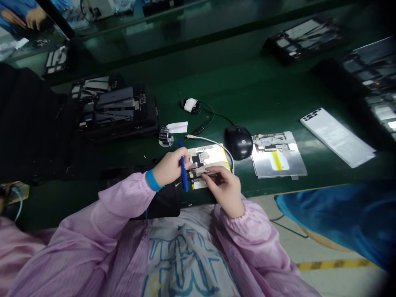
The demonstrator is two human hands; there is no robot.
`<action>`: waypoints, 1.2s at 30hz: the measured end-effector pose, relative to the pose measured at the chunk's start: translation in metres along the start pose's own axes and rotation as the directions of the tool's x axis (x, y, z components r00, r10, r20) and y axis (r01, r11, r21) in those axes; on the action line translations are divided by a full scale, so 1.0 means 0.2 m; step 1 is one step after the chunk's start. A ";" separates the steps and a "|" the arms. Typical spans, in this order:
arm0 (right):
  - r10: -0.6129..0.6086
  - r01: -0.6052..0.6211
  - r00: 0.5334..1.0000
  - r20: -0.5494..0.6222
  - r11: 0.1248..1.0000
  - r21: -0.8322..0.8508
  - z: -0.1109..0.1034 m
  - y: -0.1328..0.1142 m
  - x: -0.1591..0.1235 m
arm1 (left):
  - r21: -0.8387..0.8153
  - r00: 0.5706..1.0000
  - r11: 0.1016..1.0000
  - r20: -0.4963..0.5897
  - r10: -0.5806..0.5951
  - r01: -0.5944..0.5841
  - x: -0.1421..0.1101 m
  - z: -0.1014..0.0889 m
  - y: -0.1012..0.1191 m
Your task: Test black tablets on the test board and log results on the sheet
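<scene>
My left hand [170, 167] is closed round a blue pen [183, 169] that points down toward me. Beside it lies a small yellow-edged device assembly [208, 157] on the green bench, with a white cable [216, 144] arching over it. My right hand [225, 187] is pinched on the near edge of that assembly, fingers pressed on a small dark part I cannot make out. A blue wrist strap [152, 180] circles my left wrist. Both arms wear pink sleeves.
A black mouse [238, 142] sits right of the assembly, then a silver metal plate [278, 156] and a white strip [337, 136]. Black trays of parts [116, 107] stand at left and far right [306, 37]. A tally counter [166, 137] stands behind my hands. A blue-clad person [346, 218] is at right.
</scene>
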State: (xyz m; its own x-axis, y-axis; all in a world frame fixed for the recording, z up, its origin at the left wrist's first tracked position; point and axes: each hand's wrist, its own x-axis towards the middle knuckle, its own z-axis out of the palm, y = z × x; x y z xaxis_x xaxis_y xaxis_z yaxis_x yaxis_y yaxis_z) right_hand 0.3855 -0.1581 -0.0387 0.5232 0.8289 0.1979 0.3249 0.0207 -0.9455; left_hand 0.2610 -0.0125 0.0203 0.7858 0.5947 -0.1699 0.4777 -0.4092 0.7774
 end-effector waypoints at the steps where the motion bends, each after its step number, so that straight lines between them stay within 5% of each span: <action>1: -0.016 0.018 0.999 0.038 0.997 -0.069 -0.01 0.01 0.01 | 0.050 1.000 0.999 -0.010 0.006 -0.006 0.00 -0.01 0.00; 9: -0.173 0.312 0.936 0.305 0.810 -0.496 0.01 0.00 0.05 | 0.381 0.995 0.923 0.060 -0.076 0.048 0.03 0.00 -0.04; 36: -0.190 0.348 0.920 0.344 0.802 -0.486 0.02 0.01 0.05 | 0.377 0.984 0.923 0.181 0.007 -0.076 0.05 0.00 -0.09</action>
State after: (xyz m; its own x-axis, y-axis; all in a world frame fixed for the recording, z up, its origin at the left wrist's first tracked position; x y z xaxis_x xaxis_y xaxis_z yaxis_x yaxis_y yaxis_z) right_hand 0.3875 -0.1470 -0.0391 0.1483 0.9506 0.2726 0.8253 0.0329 -0.5637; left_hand 0.2597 0.0001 0.0056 0.8474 0.4569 -0.2706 0.5291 -0.6837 0.5026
